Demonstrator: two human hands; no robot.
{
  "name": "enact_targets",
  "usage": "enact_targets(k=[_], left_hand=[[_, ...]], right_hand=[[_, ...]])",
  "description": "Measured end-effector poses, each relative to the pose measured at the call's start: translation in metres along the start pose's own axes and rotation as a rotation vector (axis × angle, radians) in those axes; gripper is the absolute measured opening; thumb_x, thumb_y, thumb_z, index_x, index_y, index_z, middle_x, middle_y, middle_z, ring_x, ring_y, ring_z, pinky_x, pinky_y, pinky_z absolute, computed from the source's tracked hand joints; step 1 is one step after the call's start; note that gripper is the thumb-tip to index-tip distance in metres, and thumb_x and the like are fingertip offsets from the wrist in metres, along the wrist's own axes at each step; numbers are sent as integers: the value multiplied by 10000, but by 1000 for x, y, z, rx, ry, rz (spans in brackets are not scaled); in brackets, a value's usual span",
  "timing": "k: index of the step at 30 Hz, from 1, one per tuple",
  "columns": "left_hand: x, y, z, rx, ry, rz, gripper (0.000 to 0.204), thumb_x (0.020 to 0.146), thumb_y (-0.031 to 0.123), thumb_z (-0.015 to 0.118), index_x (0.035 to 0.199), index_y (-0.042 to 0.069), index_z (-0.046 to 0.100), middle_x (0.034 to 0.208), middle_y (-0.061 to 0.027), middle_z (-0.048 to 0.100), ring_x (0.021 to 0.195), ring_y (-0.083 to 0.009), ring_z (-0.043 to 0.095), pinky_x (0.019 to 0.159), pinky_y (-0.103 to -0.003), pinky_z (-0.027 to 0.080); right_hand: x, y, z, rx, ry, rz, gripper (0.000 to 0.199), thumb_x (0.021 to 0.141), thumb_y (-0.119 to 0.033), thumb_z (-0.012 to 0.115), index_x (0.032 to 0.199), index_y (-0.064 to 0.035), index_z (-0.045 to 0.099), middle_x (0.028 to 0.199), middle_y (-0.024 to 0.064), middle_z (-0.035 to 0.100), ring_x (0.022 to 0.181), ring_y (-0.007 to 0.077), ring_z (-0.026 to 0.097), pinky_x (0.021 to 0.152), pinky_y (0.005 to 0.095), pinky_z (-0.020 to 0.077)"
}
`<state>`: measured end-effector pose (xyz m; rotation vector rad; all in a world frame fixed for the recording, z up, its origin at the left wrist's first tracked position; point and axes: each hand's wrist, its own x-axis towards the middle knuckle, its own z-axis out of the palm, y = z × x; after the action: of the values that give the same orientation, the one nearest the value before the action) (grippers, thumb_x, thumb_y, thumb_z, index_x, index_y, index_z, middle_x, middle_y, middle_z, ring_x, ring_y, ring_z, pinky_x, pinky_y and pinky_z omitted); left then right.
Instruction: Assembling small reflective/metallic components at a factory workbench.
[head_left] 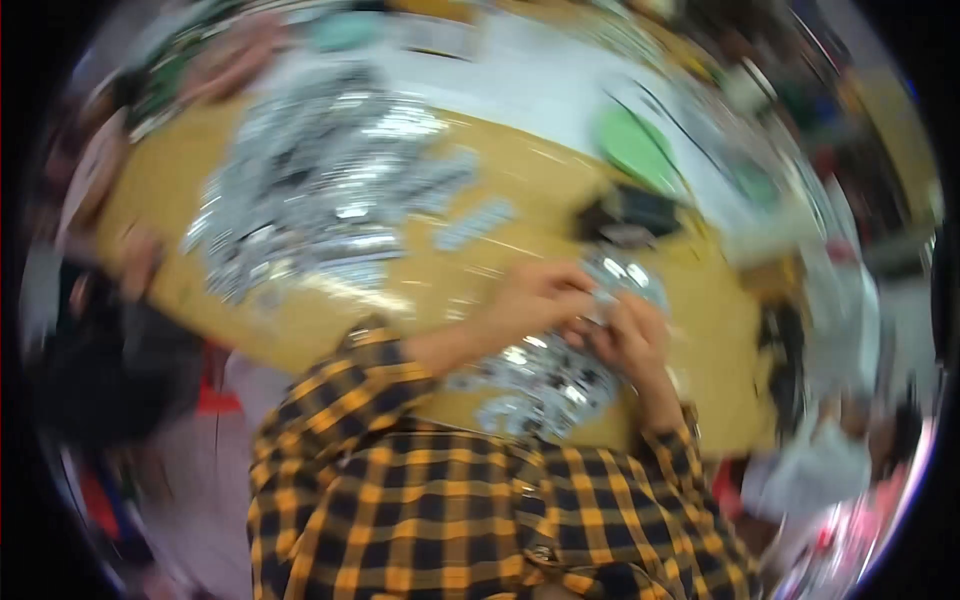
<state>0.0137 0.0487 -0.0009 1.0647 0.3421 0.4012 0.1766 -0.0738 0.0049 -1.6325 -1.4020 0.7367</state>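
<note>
My left hand (540, 298) and my right hand (634, 335) meet over the table, fingers closed together. A small pale piece (602, 306) shows between the fingertips; blur hides what kind of thing it is. Just below the hands lies a loose heap of small shiny silvery pieces (550, 390), close to my body. Beyond the right hand sits a shiny, clear-looking round thing (640, 283), partly covered by the fingers.
A wide pile of silvery strips (320, 180) covers the table's left side, with a single strip (474, 223) beside it. A dark box-like object (640, 212) and a green round thing (636, 146) stand at right. Another person's hand (140, 260) rests at the left table edge.
</note>
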Motion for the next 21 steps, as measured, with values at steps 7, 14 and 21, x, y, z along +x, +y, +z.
enact_targets(k=[7, 14, 21], left_hand=[[20, -9, 10, -74, -77, -16, 145, 909, 27, 619, 1017, -71, 619, 826, -86, 662, 677, -121, 647, 578, -253, 568], [10, -12, 15, -68, -41, -3, 137, 933, 63, 599, 996, -58, 616, 800, -92, 646, 647, -136, 645, 569, -263, 565], [15, -8, 18, -28, 28, -19, 128, 917, 46, 618, 1005, -48, 616, 819, -90, 653, 662, -129, 642, 602, -246, 555]], right_hand=[[-7, -13, -13, 611, 21, 388, 319, 1001, -255, 495, 764, -45, 542, 570, -5, 514, 406, 38, 400, 385, 193, 316], [-13, -4, -9, 846, -38, 440, 342, 1004, -276, 501, 750, -48, 509, 541, 5, 490, 384, 40, 366, 352, 197, 280], [-8, -5, -8, 922, 29, 448, 344, 1003, -257, 501, 732, -46, 508, 509, -2, 458, 367, 46, 348, 342, 203, 277]])
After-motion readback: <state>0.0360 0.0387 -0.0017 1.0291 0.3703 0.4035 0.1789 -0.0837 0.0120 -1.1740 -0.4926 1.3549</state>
